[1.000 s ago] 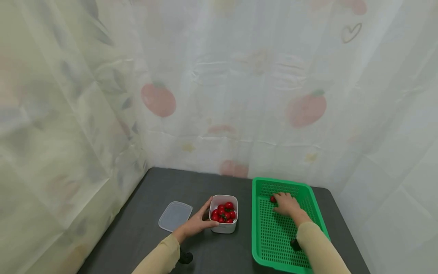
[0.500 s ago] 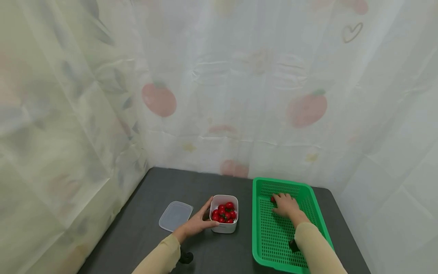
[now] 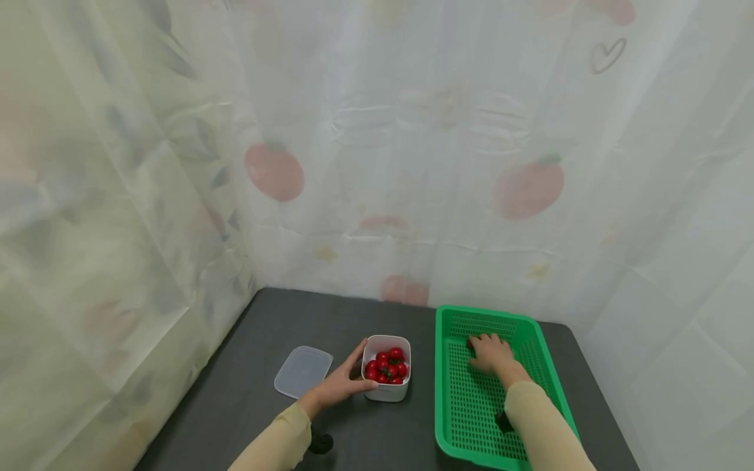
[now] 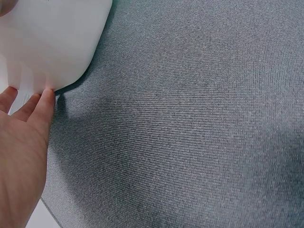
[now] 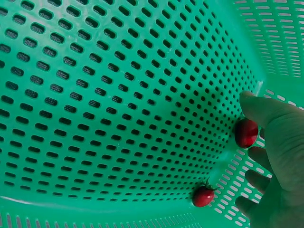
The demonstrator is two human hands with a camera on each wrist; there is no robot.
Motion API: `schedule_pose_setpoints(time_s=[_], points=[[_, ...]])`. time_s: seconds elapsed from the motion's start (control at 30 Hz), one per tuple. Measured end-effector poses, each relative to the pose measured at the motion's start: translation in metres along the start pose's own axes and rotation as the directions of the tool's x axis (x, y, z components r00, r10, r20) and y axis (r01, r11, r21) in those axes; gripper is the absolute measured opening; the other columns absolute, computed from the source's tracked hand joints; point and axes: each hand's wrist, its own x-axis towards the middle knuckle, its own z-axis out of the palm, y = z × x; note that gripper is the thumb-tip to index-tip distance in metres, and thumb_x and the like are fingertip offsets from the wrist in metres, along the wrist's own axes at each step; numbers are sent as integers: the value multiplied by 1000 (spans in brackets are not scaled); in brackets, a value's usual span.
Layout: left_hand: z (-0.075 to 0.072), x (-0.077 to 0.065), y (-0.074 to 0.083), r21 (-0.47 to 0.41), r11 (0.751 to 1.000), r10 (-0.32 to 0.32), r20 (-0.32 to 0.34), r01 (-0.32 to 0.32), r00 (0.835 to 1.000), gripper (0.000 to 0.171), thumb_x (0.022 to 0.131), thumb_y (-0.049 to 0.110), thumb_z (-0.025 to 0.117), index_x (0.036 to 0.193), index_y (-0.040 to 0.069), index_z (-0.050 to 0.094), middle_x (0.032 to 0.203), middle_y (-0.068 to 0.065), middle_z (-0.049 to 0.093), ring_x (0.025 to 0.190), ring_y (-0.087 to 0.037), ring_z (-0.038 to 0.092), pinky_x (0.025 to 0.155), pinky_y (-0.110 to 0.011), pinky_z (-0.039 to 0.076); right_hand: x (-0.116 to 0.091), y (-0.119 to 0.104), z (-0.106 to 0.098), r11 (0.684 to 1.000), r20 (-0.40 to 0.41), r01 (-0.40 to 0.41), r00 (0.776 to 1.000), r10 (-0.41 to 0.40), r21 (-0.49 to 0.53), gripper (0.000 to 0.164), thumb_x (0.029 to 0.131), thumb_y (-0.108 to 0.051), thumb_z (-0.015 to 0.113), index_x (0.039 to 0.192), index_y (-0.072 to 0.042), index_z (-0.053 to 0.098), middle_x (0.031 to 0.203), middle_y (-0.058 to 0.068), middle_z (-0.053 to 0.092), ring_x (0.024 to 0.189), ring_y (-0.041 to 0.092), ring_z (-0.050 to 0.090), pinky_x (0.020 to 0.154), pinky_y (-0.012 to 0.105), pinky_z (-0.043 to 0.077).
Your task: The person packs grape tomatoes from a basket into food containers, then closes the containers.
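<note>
In the head view, my left hand [image 3: 337, 386] grips a white plastic food container [image 3: 389, 393] from its left side, thumb at the front and fingers along the far side. Several red cherry tomatoes [image 3: 385, 367] lie inside it. Down in the green basket [image 3: 465, 425], near its far left corner, is my right hand [image 3: 493, 354]. The right wrist view has a cherry tomato [image 5: 246, 134] pinched between thumb and forefinger, the other fingers loosely bent. A second cherry tomato [image 5: 203, 196] with a green stem sits in the basket's corner. Left fingertips [image 4: 47, 95] press the container's wall.
A translucent square lid [image 3: 303, 371] lies flat on the dark grey table [image 3: 389, 438], left of the container. The basket's raised perforated walls surround the right hand. Curtains [image 3: 400, 163] with a fruit print hang behind and beside the table.
The right hand has shifted very slightly, and its fingertips now cover more of the red tomato at the basket's corner. The left hand and container stay put.
</note>
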Motion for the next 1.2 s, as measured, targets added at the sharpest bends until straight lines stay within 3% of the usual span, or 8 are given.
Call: schedule_pose_setpoints(time_s=[0.43,0.7,0.9,1.07,1.2], points=[[0,1,-3,-1,1000,-2,-1,2,1000,100,97,24,72,166,22,-1,168,-17,15,148,-45,29,112,-57,36,-1,-6,1,1000,29,1,1000,-1,-12,60,98,-24,71,147,2,50,145,30,48,134,55,40,104,69,34],[0,0,-2,12,1000,7,-5,-7,1000,102,96,27,73,166,22,0,169,-16,13,149,-46,25,113,-58,34,1,-3,4,1000,35,-21,999,21,-7,44,103,-6,56,147,1,52,146,31,47,135,55,38,105,69,34],[0,1,-3,15,1000,16,-1,-16,1000,103,96,29,74,166,22,-1,169,-16,13,149,-46,24,113,-59,33,2,0,7,999,24,-30,999,31,-9,40,105,-3,51,145,-1,54,143,31,50,134,54,40,104,68,35],[0,1,-4,13,1000,17,2,-17,1000,104,95,31,75,166,22,0,169,-16,14,149,-46,25,113,-58,33,0,1,6,1000,-14,-9,1000,9,-21,38,100,0,57,138,-2,60,133,28,57,125,52,47,100,66,39],[0,1,-3,12,1000,18,5,-18,1000,103,95,31,74,166,23,0,169,-16,14,149,-46,25,113,-58,34,-3,2,7,999,-47,27,998,-29,-32,27,97,-1,63,123,-8,68,112,18,66,106,43,56,90,62,45]])
